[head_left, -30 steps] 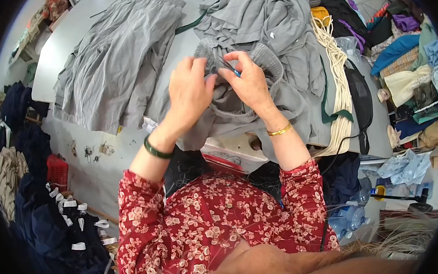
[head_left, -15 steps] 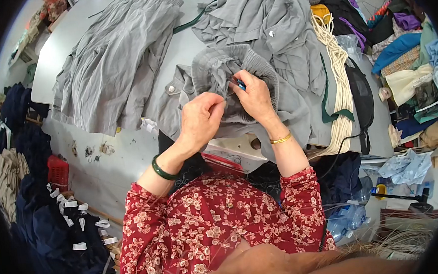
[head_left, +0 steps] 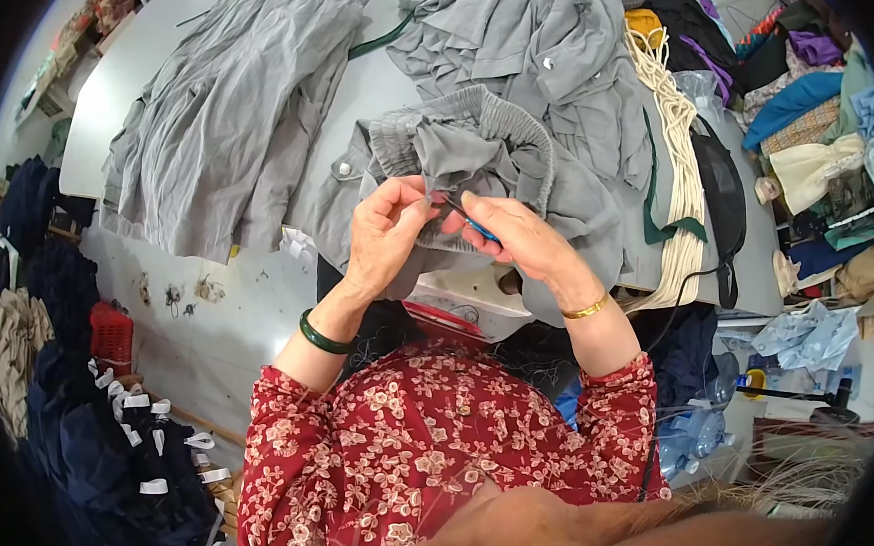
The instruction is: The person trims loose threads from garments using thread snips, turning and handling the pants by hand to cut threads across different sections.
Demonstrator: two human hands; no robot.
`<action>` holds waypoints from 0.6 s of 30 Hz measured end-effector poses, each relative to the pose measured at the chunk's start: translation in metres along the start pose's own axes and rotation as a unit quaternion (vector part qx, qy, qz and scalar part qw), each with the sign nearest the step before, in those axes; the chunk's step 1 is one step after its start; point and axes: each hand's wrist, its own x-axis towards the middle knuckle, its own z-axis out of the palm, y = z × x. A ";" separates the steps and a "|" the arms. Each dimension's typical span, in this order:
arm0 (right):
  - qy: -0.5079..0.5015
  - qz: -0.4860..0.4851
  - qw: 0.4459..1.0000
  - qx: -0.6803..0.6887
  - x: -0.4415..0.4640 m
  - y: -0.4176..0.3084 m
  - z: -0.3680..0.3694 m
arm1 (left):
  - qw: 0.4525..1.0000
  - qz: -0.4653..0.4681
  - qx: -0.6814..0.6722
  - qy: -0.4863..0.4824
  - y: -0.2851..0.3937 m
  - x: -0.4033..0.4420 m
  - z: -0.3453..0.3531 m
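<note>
A grey garment with a gathered elastic waistband lies bunched on the table, its waist opening towards me. Over the near side of that opening my left hand is closed in a pinch; whether thread or a bit of cloth is between the fingertips cannot be made out. My right hand grips small blue-handled thread snips, the dark blades pointing at the left fingertips. A white button or snap shows on the garment's left part.
Grey trousers lie spread at the left of the table, and more grey garments are heaped behind. Cream cords and a black bag lie at right. Dark clothes and a red basket stand at lower left.
My right hand has drawn back towards me, bringing the snips out of the waist opening into view. My left hand has turned slightly, its fingertips now close to the blades.
</note>
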 end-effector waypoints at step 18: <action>-0.002 -0.070 0.997 -0.044 0.017 -0.010 0.006 | 0.997 0.042 0.066 -0.014 0.014 -0.003 -0.001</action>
